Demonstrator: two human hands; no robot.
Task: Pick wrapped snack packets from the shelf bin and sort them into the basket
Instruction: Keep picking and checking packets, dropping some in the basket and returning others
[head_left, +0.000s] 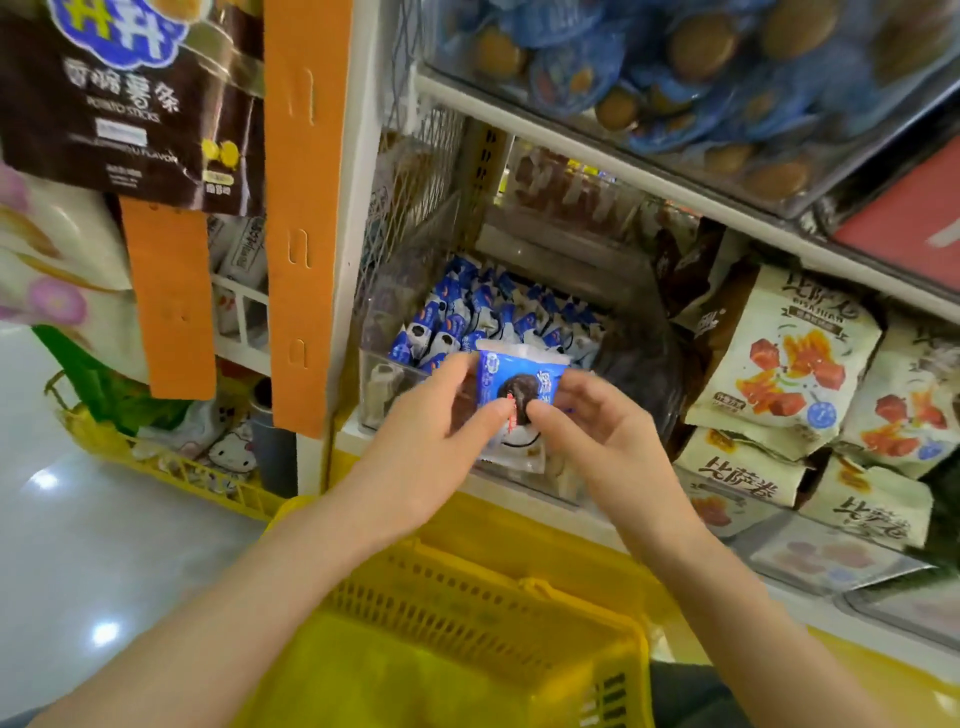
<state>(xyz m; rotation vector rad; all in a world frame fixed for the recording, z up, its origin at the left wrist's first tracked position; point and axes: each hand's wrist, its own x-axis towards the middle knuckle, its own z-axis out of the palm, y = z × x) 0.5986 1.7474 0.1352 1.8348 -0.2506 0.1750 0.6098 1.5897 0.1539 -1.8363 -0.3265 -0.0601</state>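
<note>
While both of your hands meet in front of the shelf bin (378, 385), they share one blue-and-white snack packet (521, 385). Your left hand (431, 421) pinches its left side, thumb on the printed face. The other fingers curl round the edge, so their tips are hidden behind the wrapper. Your right hand (597, 431) pinches the right side the same way, thumb beside the dark round picture, and its fingertips are likewise out of sight. The two thumbs cover part of the print, and the lettering is too blurred to read.

You hold the snack packet just above the clear front wall of the shelf bin, in front of a heap of like packets (493, 317). The back of that heap fades into shadow under the shelf.

Below your forearms stands the yellow basket (467, 603). Its near end is cut off by the bottom edge, your left arm crosses one corner, and its inside is too smeared to tell what lies there.

To the right, cream bags (789, 358) are stacked, the outer ones cut by the frame. Overhead, an upper bin (675, 67) of blue wrapped items is blurred.
</note>
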